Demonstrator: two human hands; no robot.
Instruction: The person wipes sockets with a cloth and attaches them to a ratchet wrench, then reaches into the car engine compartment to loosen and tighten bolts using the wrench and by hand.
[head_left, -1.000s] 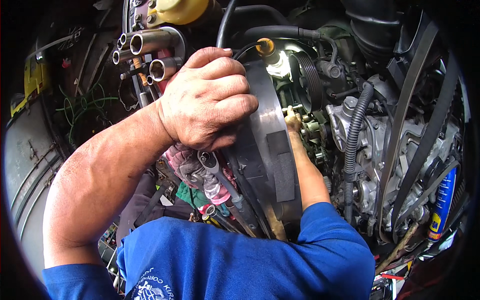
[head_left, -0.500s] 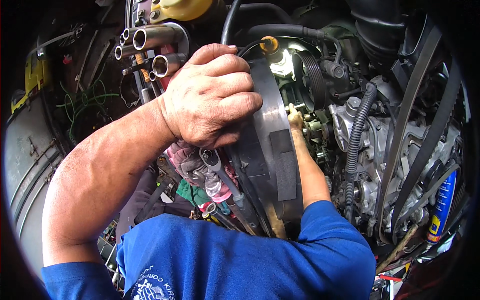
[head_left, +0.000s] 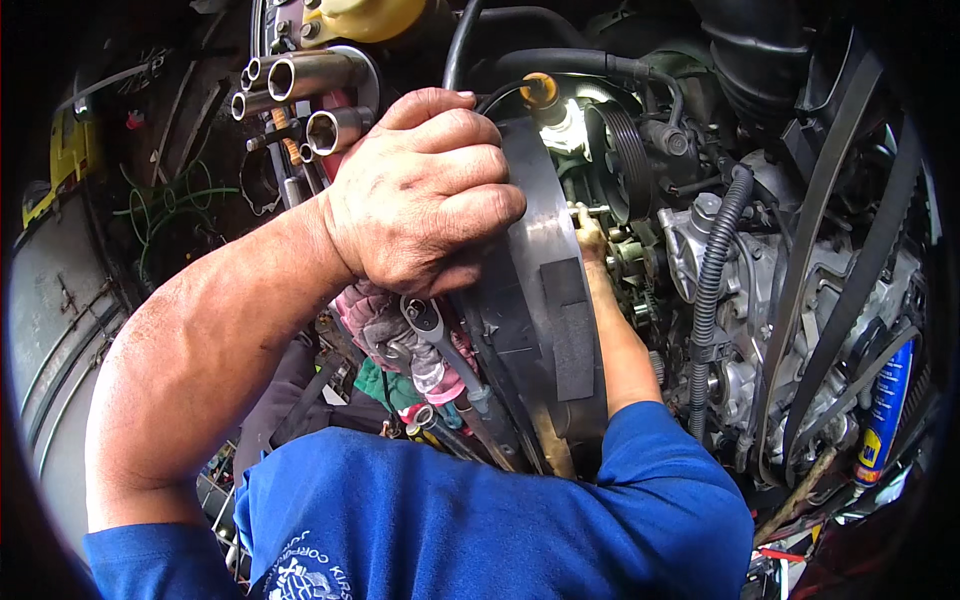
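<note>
My left hand [head_left: 425, 195] is closed in a fist-like grip at the near edge of a curved black fan shroud [head_left: 520, 290]. Its curled fingers hide whatever is inside them. Beyond the shroud, my right hand [head_left: 591, 238] reaches deep into the engine bay, small and partly shaded. Its fingers are closed around a short shiny metal rod [head_left: 600, 210], just below a ribbed black pulley [head_left: 622, 160]. The rod's kind does not show clearly. A lit work lamp [head_left: 566, 125] with an orange end hangs above the right hand.
Several chrome sockets [head_left: 315, 77] stand beside the left wrist. A ratchet [head_left: 425, 318] lies near a pink and grey rag [head_left: 372, 322]. At right are loose black belts [head_left: 830, 200], a corrugated hose [head_left: 708, 290], the metal engine [head_left: 790, 290] and a blue spray can [head_left: 885, 410].
</note>
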